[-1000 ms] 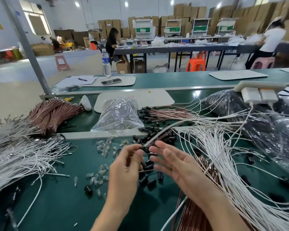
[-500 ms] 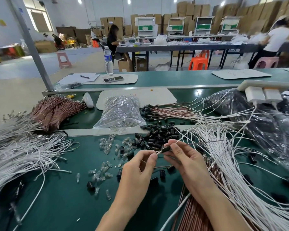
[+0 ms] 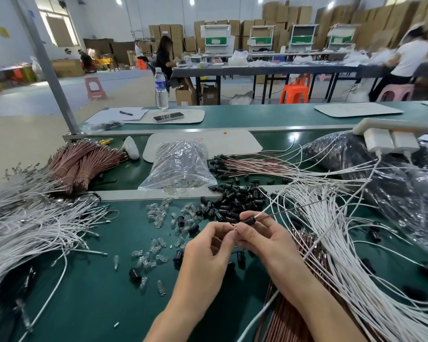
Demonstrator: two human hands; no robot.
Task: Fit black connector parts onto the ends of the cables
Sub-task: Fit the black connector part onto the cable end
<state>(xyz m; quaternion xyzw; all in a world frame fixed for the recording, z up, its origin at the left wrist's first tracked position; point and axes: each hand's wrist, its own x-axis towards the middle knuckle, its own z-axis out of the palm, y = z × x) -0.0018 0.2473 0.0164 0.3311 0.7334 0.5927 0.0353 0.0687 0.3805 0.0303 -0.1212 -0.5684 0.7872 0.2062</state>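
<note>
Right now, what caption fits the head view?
Left hand and right hand pinch a cable carrying a black connector part over a green bench strewn with bulbs and white cables.

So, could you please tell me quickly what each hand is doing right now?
Left hand: closed, fingers pinching a small shiny piece, too small to identify.
Right hand: closed, fingers pinching a black connector.

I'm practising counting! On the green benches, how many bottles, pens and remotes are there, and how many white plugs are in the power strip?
bottle: 1
pen: 1
remote: 1
plugs: 2
Total: 5
</note>
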